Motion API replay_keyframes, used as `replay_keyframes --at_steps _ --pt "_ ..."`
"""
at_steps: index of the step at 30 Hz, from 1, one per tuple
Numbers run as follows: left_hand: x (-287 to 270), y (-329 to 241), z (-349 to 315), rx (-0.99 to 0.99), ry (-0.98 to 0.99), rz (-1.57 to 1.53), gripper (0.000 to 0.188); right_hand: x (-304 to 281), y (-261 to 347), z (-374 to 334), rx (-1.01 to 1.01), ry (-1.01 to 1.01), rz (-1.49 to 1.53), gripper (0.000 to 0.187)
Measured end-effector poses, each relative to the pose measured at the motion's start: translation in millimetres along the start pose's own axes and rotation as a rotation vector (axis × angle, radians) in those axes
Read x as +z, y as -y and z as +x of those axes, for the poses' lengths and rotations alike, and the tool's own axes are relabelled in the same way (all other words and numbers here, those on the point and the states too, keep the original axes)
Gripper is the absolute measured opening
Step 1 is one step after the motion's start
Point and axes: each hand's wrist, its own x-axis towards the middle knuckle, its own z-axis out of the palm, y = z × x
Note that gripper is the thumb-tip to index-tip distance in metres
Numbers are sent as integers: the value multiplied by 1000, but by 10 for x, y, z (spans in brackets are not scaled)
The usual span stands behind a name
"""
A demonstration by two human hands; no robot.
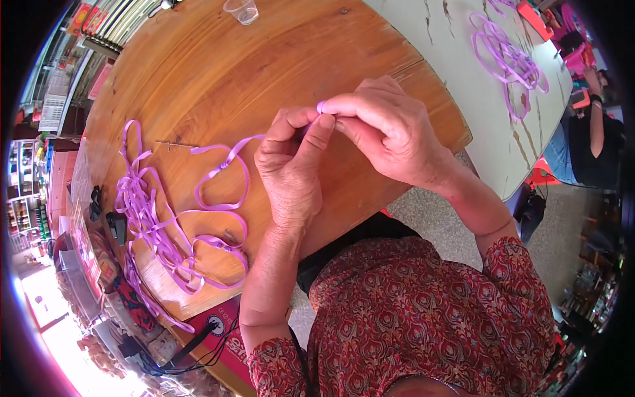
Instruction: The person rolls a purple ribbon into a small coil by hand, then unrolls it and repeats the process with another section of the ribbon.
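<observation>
Both my hands meet over the wooden table, pinching one purple ribbon (249,141) between thumbs and forefingers. A small loop of it stands up where the fingertips come together. My left hand (291,159) is closed on the ribbon, whose length trails out leftward past the knuckles. My right hand (393,129) is closed too, its fingertips touching the loop from the right. Part of the ribbon is hidden behind the fingers. On the left of the table lies a loose purple ribbon pile (149,218), with knots along some strands.
The wooden table (264,59) carries a clear plastic cup (243,12) at its far edge and a thin metal tool (175,145). More purple ribbon (509,56) lies on a white table (456,66) at right. Beyond it sits another person (592,139). Black items (116,227) line the left edge.
</observation>
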Motion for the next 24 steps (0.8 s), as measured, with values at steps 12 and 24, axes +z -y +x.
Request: replay_keyframes --at_steps 12,24 --pt "28 -131 -24 -174 32 -196 7 -97 -65 15 168 151 305 17" --pt "-45 -117 -18 -224 19 10 5 -244 -221 199 -623 226 -276 26"
